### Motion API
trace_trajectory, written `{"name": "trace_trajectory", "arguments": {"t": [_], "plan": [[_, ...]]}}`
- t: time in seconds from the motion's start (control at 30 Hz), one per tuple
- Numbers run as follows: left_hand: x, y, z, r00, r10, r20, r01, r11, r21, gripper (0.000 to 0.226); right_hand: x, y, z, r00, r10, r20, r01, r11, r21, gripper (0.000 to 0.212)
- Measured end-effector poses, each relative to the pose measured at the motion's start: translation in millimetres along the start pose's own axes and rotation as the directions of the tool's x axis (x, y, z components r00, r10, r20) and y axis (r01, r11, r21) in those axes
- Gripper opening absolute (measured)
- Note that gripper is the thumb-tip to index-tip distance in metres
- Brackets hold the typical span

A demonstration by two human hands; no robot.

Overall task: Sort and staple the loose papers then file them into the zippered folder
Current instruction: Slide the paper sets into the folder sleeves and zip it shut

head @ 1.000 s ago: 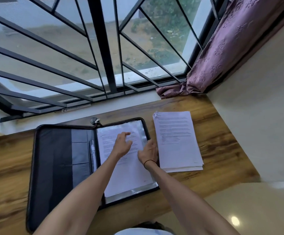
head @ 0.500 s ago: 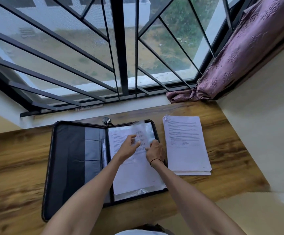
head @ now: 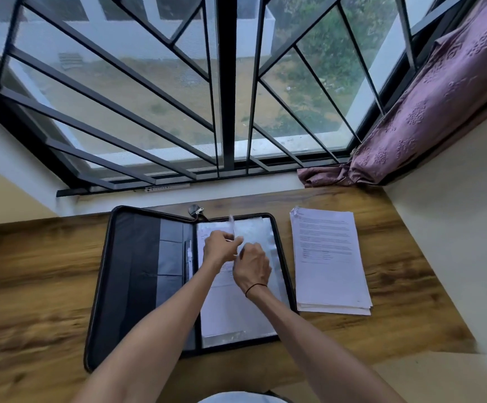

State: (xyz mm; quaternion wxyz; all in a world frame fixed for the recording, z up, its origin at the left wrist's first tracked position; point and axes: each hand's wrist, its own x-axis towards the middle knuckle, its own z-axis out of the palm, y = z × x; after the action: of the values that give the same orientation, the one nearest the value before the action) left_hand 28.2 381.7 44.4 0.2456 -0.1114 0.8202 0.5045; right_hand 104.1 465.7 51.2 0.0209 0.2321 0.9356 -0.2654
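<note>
Pinching the clear sleeve point(head: 253, 228), my left hand point(head: 220, 248) and right hand point(head: 252, 266) worked over the folder point(head: 137, 274); papers point(head: 329, 257) lay at 3 o'clock.

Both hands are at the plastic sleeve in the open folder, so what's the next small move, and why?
Probably slide the sheet deeper: the left hand lifts the clear sleeve and the right hand rests on the paper.

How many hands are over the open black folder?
2: the left hand and the right hand, side by side above the clear plastic sleeve in the open black zippered folder.
</note>
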Motion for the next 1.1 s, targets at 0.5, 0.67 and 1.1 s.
{"name": "trace_trajectory", "arguments": {"t": [0.5,0.67,1.1], "plan": [[-13,-54,-159,0.850,-0.118,-0.513,0.289,0.919,0.269,0.024,10,0,58,0.973,-0.043,0.229,-0.051,0.920,0.389,0.033],[-18,-66,-179,0.806,-0.057,-0.589,0.265,0.925,0.273,0.029,-15,-33,83,0.797,-0.431,0.424,0.371,0.902,0.220,0.054],[-8,-74,-106,0.954,0.285,0.090,-0.275,0.723,0.634,0.039,-8,-49,94,0.773,-0.468,0.429,0.445,0.881,0.160,0.036]]}}
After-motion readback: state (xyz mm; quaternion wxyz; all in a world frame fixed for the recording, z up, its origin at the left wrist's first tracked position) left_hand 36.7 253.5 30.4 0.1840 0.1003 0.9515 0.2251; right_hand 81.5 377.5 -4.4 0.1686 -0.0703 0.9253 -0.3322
